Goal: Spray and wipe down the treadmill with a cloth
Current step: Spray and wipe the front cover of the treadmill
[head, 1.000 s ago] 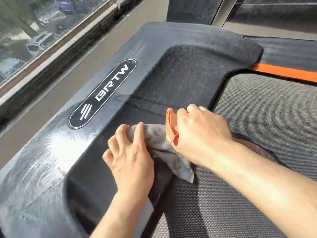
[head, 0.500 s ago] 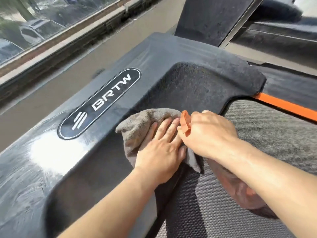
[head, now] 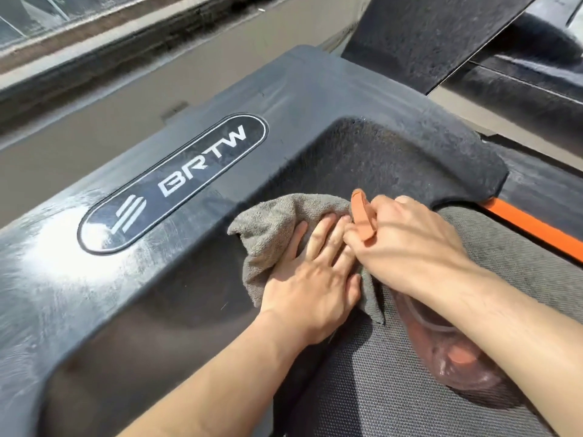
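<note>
Forearms (head: 220, 373) came in from the bottom edge, cut off before the elbows. Nearest us lay the grey mesh belt (head: 362, 389). The bottle (head: 451, 351) was translucent and reddish and mostly hidden under our right arm. We could not tell its full shape, nor whether it rested on the belt or hung just over it. Our right hand (head: 407, 247) was curled round the bottle's top, fingertips out of sight, with the orange trigger (head: 362, 216) sticking up past the knuckles. Our left hand (head: 312, 288) lay flat, fingers straight and close together, pressing the cloth (head: 268, 222) against the black cover (head: 195, 279) of the treadmill (head: 315, 99), where it slopes down to the belt. The cloth was grey terry, crumpled, its middle hidden by our palm, one fold hanging onto the belt between our hands. The cover looked scuffed and streaked, glaring white at left. Beyond sat an oval badge (head: 172, 184) reading BRTW and an orange stripe (head: 533, 228) at right. Past them were tan floor (head: 110, 121) and a window (head: 31, 14), cropped by the top edge.
</note>
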The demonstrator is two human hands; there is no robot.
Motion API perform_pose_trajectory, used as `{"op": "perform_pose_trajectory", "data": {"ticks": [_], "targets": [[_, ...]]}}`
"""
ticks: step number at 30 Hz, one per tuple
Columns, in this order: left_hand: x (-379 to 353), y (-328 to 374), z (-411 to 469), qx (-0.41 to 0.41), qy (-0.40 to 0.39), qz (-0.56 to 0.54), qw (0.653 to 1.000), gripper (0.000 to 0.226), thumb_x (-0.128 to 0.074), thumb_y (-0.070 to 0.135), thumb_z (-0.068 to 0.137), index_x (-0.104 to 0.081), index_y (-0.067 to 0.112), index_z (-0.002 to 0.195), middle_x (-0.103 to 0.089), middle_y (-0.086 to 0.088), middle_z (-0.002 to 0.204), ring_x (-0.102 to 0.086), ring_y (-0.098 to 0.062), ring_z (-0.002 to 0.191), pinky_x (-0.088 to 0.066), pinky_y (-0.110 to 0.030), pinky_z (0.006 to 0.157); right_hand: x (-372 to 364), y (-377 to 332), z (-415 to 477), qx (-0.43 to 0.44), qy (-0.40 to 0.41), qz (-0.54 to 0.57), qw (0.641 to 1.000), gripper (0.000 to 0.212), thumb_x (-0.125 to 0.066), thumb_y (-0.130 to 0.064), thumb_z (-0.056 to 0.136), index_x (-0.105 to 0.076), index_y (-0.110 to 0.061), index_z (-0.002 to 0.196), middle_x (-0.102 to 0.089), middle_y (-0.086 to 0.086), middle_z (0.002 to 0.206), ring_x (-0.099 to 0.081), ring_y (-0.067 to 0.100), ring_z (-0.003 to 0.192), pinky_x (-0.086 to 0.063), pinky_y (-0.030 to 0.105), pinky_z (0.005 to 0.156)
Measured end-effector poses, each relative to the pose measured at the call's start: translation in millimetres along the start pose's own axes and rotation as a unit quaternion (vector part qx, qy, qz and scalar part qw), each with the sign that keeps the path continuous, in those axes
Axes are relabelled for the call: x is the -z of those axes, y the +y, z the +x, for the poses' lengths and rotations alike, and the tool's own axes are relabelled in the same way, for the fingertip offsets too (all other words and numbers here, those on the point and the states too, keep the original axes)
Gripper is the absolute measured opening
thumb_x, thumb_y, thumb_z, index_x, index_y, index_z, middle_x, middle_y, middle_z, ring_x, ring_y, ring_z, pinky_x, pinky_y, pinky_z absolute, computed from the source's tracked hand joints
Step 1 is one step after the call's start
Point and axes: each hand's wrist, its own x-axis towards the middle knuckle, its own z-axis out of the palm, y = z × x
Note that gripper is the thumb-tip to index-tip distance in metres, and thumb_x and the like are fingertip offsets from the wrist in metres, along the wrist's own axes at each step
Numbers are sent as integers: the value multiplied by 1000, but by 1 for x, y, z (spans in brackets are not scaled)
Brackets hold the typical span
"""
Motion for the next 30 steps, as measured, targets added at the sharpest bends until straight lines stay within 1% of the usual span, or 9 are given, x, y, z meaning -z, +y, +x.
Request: {"op": "perform_pose_trajectory", "data": {"ticks": [4,7,9,13,17,19,22,26,30], "targets": [[-1,-3,-2,12,-7,12,1000,62,-21,49,98,-22,23,154,-15,2,163,-4,-18,151,13,-39,117,10,4,-8,29,-8,26,999,32,-38,-55,95,-50,-26,97,-58,2,105,-58,28,105,-32,32,75],[1,-4,4,23,-7,28,999,63,-23,49,97,-26,22,153,-22,1,161,-14,-20,150,-1,-43,119,24,13,-19,59,-3,27,998,33,-42,-52,94,-37,-26,75,-43,-9,78,-48,23,89,-32,31,73],[1,0,3,23,-20,20,999,64,-22,49,96,-25,22,154,-23,0,161,-15,-21,149,-6,-45,120,30,23,-27,54,-8,23,998,38,-42,-52,93,-35,-25,67,-40,-8,72,-51,24,89,-37,33,74],[-4,9,-10,19,-32,1,999,63,-29,49,96,-25,22,154,-23,0,161,-16,-20,149,-6,-44,120,29,32,-28,26,-45,19,998,37,-47,-55,88,-42,-23,68,-46,-6,75,-59,29,89,-35,32,69],[0,4,-4,25,-12,12,1000,61,-36,47,94,-37,20,149,-33,-1,157,-26,-21,147,-11,-44,117,19,29,2,34,-67,17,997,33,-51,-58,86,-47,-26,81,-55,-3,88,-61,25,98,-34,30,69],[2,4,-1,17,-7,21,1000,61,-36,47,94,-41,19,147,-36,-1,155,-29,-21,145,-13,-44,116,13,27,12,33,-76,20,996,29,-50,-55,87,-48,-26,84,-56,-2,88,-62,26,100,-34,30,69],[4,7,0,25,-17,27,999,60,-37,48,94,-43,19,146,-39,-1,154,-32,-20,144,-16,-44,114,4,24,18,31,-70,34,996,33,-42,-52,91,-59,-24,93,-62,3,99,-63,29,101,-37,33,71],[4,3,1,30,-17,43,998,60,-36,49,94,-39,22,148,-36,2,155,-28,-18,145,-13,-43,116,-1,26,25,48,-32,46,997,36,-43,-52,91,-61,-21,83,-68,7,96,-64,34,95,-38,33,68],[4,5,2,38,-46,46,997,62,-29,51,97,-23,29,154,-21,6,161,-14,-15,149,-5,-41,119,2,39,34,37,-29,65,997,45,-42,-54,92,-43,-18,66,-69,13,98,-64,38,96,-35,33,68]]}}
